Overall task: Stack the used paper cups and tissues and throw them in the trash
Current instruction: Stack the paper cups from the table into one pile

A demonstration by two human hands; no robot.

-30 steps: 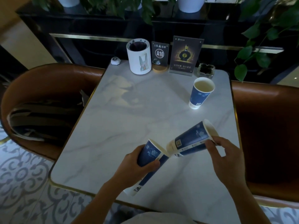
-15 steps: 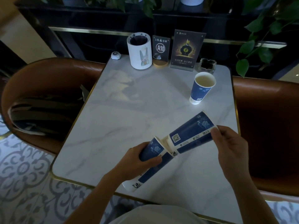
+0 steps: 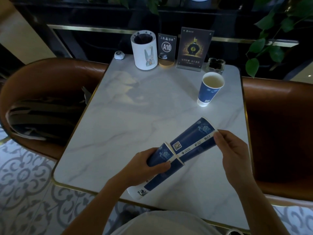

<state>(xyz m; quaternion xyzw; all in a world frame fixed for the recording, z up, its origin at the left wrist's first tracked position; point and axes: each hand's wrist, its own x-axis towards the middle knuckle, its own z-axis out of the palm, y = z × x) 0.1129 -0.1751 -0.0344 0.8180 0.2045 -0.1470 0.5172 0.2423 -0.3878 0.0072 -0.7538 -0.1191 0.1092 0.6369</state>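
Two blue-and-white paper cups lie tilted above the near part of the marble table [image 3: 135, 116]. My left hand [image 3: 144, 165] grips the lower cup [image 3: 152, 180], whose base points toward me. My right hand [image 3: 232, 148] pinches the rim of the upper cup [image 3: 194, 139], whose base is pushed into the lower cup's mouth. A third blue paper cup [image 3: 210, 90] stands upright and alone at the far right of the table. No tissues are visible.
At the table's far edge stand a white rabbit-print cylinder [image 3: 144, 50], an A10 number sign [image 3: 166, 48], an acrylic advert stand [image 3: 193, 50], a glass ashtray [image 3: 215, 65] and a small white button [image 3: 119, 55]. Brown leather chairs flank the table; the left chair [image 3: 42, 78] holds a bag.
The upper cup's base has slid from just outside the lower cup's mouth to inside it. Both hands moved closer together and the cups now line up.
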